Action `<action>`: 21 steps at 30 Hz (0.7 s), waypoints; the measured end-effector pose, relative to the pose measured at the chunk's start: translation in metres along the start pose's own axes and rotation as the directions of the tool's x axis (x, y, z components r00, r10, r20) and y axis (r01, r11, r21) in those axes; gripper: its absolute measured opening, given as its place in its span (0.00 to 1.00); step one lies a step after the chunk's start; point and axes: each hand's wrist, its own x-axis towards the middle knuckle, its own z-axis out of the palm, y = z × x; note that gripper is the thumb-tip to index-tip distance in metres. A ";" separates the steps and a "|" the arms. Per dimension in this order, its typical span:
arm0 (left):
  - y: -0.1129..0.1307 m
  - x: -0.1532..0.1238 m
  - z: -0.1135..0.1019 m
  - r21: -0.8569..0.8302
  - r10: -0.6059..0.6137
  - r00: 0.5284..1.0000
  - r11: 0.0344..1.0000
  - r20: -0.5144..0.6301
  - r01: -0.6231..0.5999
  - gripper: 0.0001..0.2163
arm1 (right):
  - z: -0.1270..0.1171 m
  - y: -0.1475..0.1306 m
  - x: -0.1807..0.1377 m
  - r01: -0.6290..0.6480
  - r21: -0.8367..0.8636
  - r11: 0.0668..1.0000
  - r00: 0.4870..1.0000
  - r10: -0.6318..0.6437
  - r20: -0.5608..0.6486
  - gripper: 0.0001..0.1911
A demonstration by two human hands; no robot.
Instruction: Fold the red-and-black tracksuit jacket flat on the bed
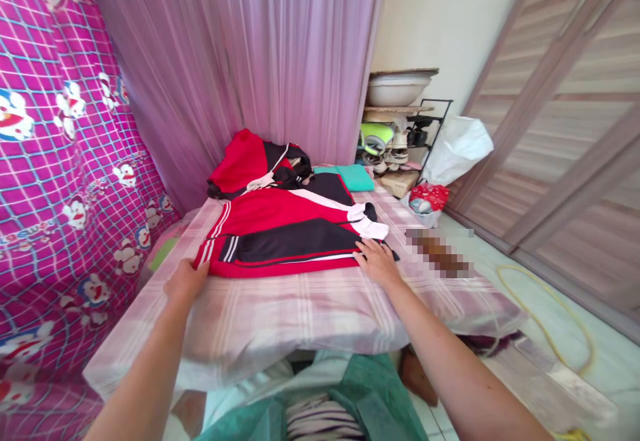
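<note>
Both hands, left hand [186,279] and right hand [376,261], lie spread flat on the red jacket [285,231], pinning its ends smooth against the cloth-covered table [300,314].

Bright daylight glows through the pink curtain [240,61] at the back, tinting the room softly, and shadows are faint. Straight lines bow near the edges (wide-lens distortion); a pixelated patch [440,254] sits right of centre.
</note>
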 end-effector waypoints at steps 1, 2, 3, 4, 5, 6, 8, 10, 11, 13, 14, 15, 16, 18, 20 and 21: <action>0.000 0.001 0.000 0.015 0.010 1.000 1.000 -0.007 -0.010 0.28 | -0.001 0.000 0.000 0.000 0.003 1.000 1.000 0.000 0.004 0.24; 0.000 0.002 0.000 0.033 0.022 1.000 0.999 -0.018 -0.022 0.28 | -0.002 0.000 0.000 0.000 0.005 1.000 1.000 0.000 0.005 0.24; 0.000 0.003 0.000 0.051 0.034 0.999 0.998 -0.025 -0.032 0.28 | -0.002 0.000 0.000 -0.001 0.005 1.000 1.000 0.001 0.004 0.24; 0.000 0.004 0.000 0.067 0.044 0.999 0.997 -0.025 -0.042 0.26 | -0.002 0.000 0.000 0.000 0.005 1.000 1.000 0.000 0.000 0.24; 0.000 0.005 -0.001 0.080 0.052 0.998 0.996 -0.022 -0.050 0.25 | -0.001 0.000 0.000 0.004 0.005 1.000 1.000 -0.004 -0.007 0.24; 0.000 0.006 -0.002 0.090 0.060 0.998 0.994 -0.018 -0.058 0.24 | 0.000 0.001 0.000 0.009 0.004 1.000 1.000 -0.009 -0.013 0.24; 0.000 0.008 -0.004 0.099 0.063 0.998 0.993 -0.007 -0.062 0.23 | 0.003 0.003 0.000 0.020 0.004 1.000 1.000 -0.020 -0.023 0.24; 0.000 0.011 -0.007 0.082 0.063 0.998 0.995 0.000 -0.063 0.22 | 0.006 0.004 0.000 0.026 -0.001 1.000 0.999 -0.026 -0.034 0.24; 0.000 0.012 -0.008 0.061 0.065 0.998 0.996 0.005 -0.065 0.21 | 0.007 0.005 0.000 0.026 -0.005 1.000 0.999 -0.026 -0.039 0.24; -0.001 0.016 -0.010 0.002 0.075 0.997 0.997 0.016 -0.075 0.19 | 0.009 0.005 0.000 0.028 -0.012 1.000 0.998 -0.028 -0.052 0.24; -0.002 0.017 -0.011 -0.034 0.081 0.996 0.996 0.024 -0.080 0.18 | 0.009 0.006 0.000 0.028 -0.014 1.000 0.998 -0.029 -0.056 0.24; -0.002 0.017 -0.013 -0.069 0.081 0.996 0.995 0.030 -0.079 0.17 | 0.009 0.006 0.000 0.029 -0.014 0.999 0.998 -0.029 -0.059 0.24; -0.002 0.017 -0.015 -0.101 0.078 0.996 0.992 0.031 -0.074 0.17 | 0.009 0.006 -0.001 0.029 -0.014 0.999 0.998 -0.030 -0.060 0.24; -0.001 0.015 -0.019 -0.158 0.074 0.997 0.985 0.004 -0.073 0.17 | 0.009 0.006 -0.001 0.029 -0.016 0.999 0.998 -0.029 -0.056 0.25; 0.001 0.011 -0.024 -0.195 0.077 0.996 0.977 -0.053 -0.086 0.17 | 0.009 0.006 -0.001 0.025 -0.017 1.000 0.999 -0.025 -0.045 0.26; 0.002 0.008 -0.027 -0.201 0.078 0.994 0.975 -0.082 -0.093 0.17 | 0.009 0.006 -0.001 0.021 -0.017 1.000 0.999 -0.022 -0.039 0.26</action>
